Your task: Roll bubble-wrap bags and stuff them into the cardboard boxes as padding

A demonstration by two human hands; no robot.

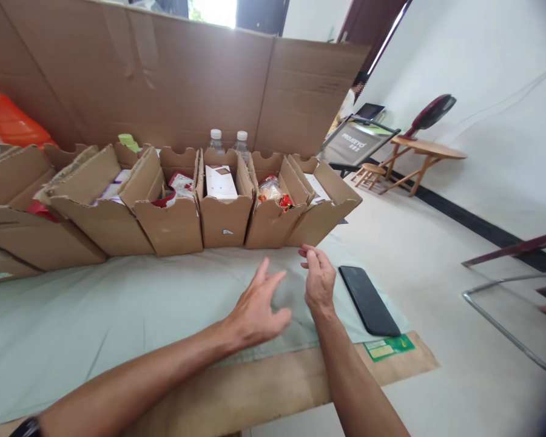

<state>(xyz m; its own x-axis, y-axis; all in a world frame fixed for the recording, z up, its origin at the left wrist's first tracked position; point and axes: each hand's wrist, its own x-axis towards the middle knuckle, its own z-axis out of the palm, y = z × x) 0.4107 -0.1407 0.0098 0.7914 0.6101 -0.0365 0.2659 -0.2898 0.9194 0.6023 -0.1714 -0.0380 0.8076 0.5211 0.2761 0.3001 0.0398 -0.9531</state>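
My left hand [259, 306] hovers over the pale green cloth [131, 303], its fingers and thumb spread with nothing between them. To its right is my right hand [319, 278], fingers half curled and slightly apart, pointing left; no object shows in it. Its fingertips are close to the lower front of the rightmost cardboard bin [316, 224], and I cannot tell whether they touch. White boxes [221, 182] stand in one bin and in the rightmost one. Between those two, another bin holds clear and red packets [270, 189]. A black phone [368, 300] lies right of my right hand.
More cardboard bins [95, 233] run leftward. Behind the row stand two clear bottles [241, 142], an orange bottle [13, 118] and a tall cardboard panel [186, 85]. A green packet [389, 347] lies by the table's edge. Chairs and a person are farther right.
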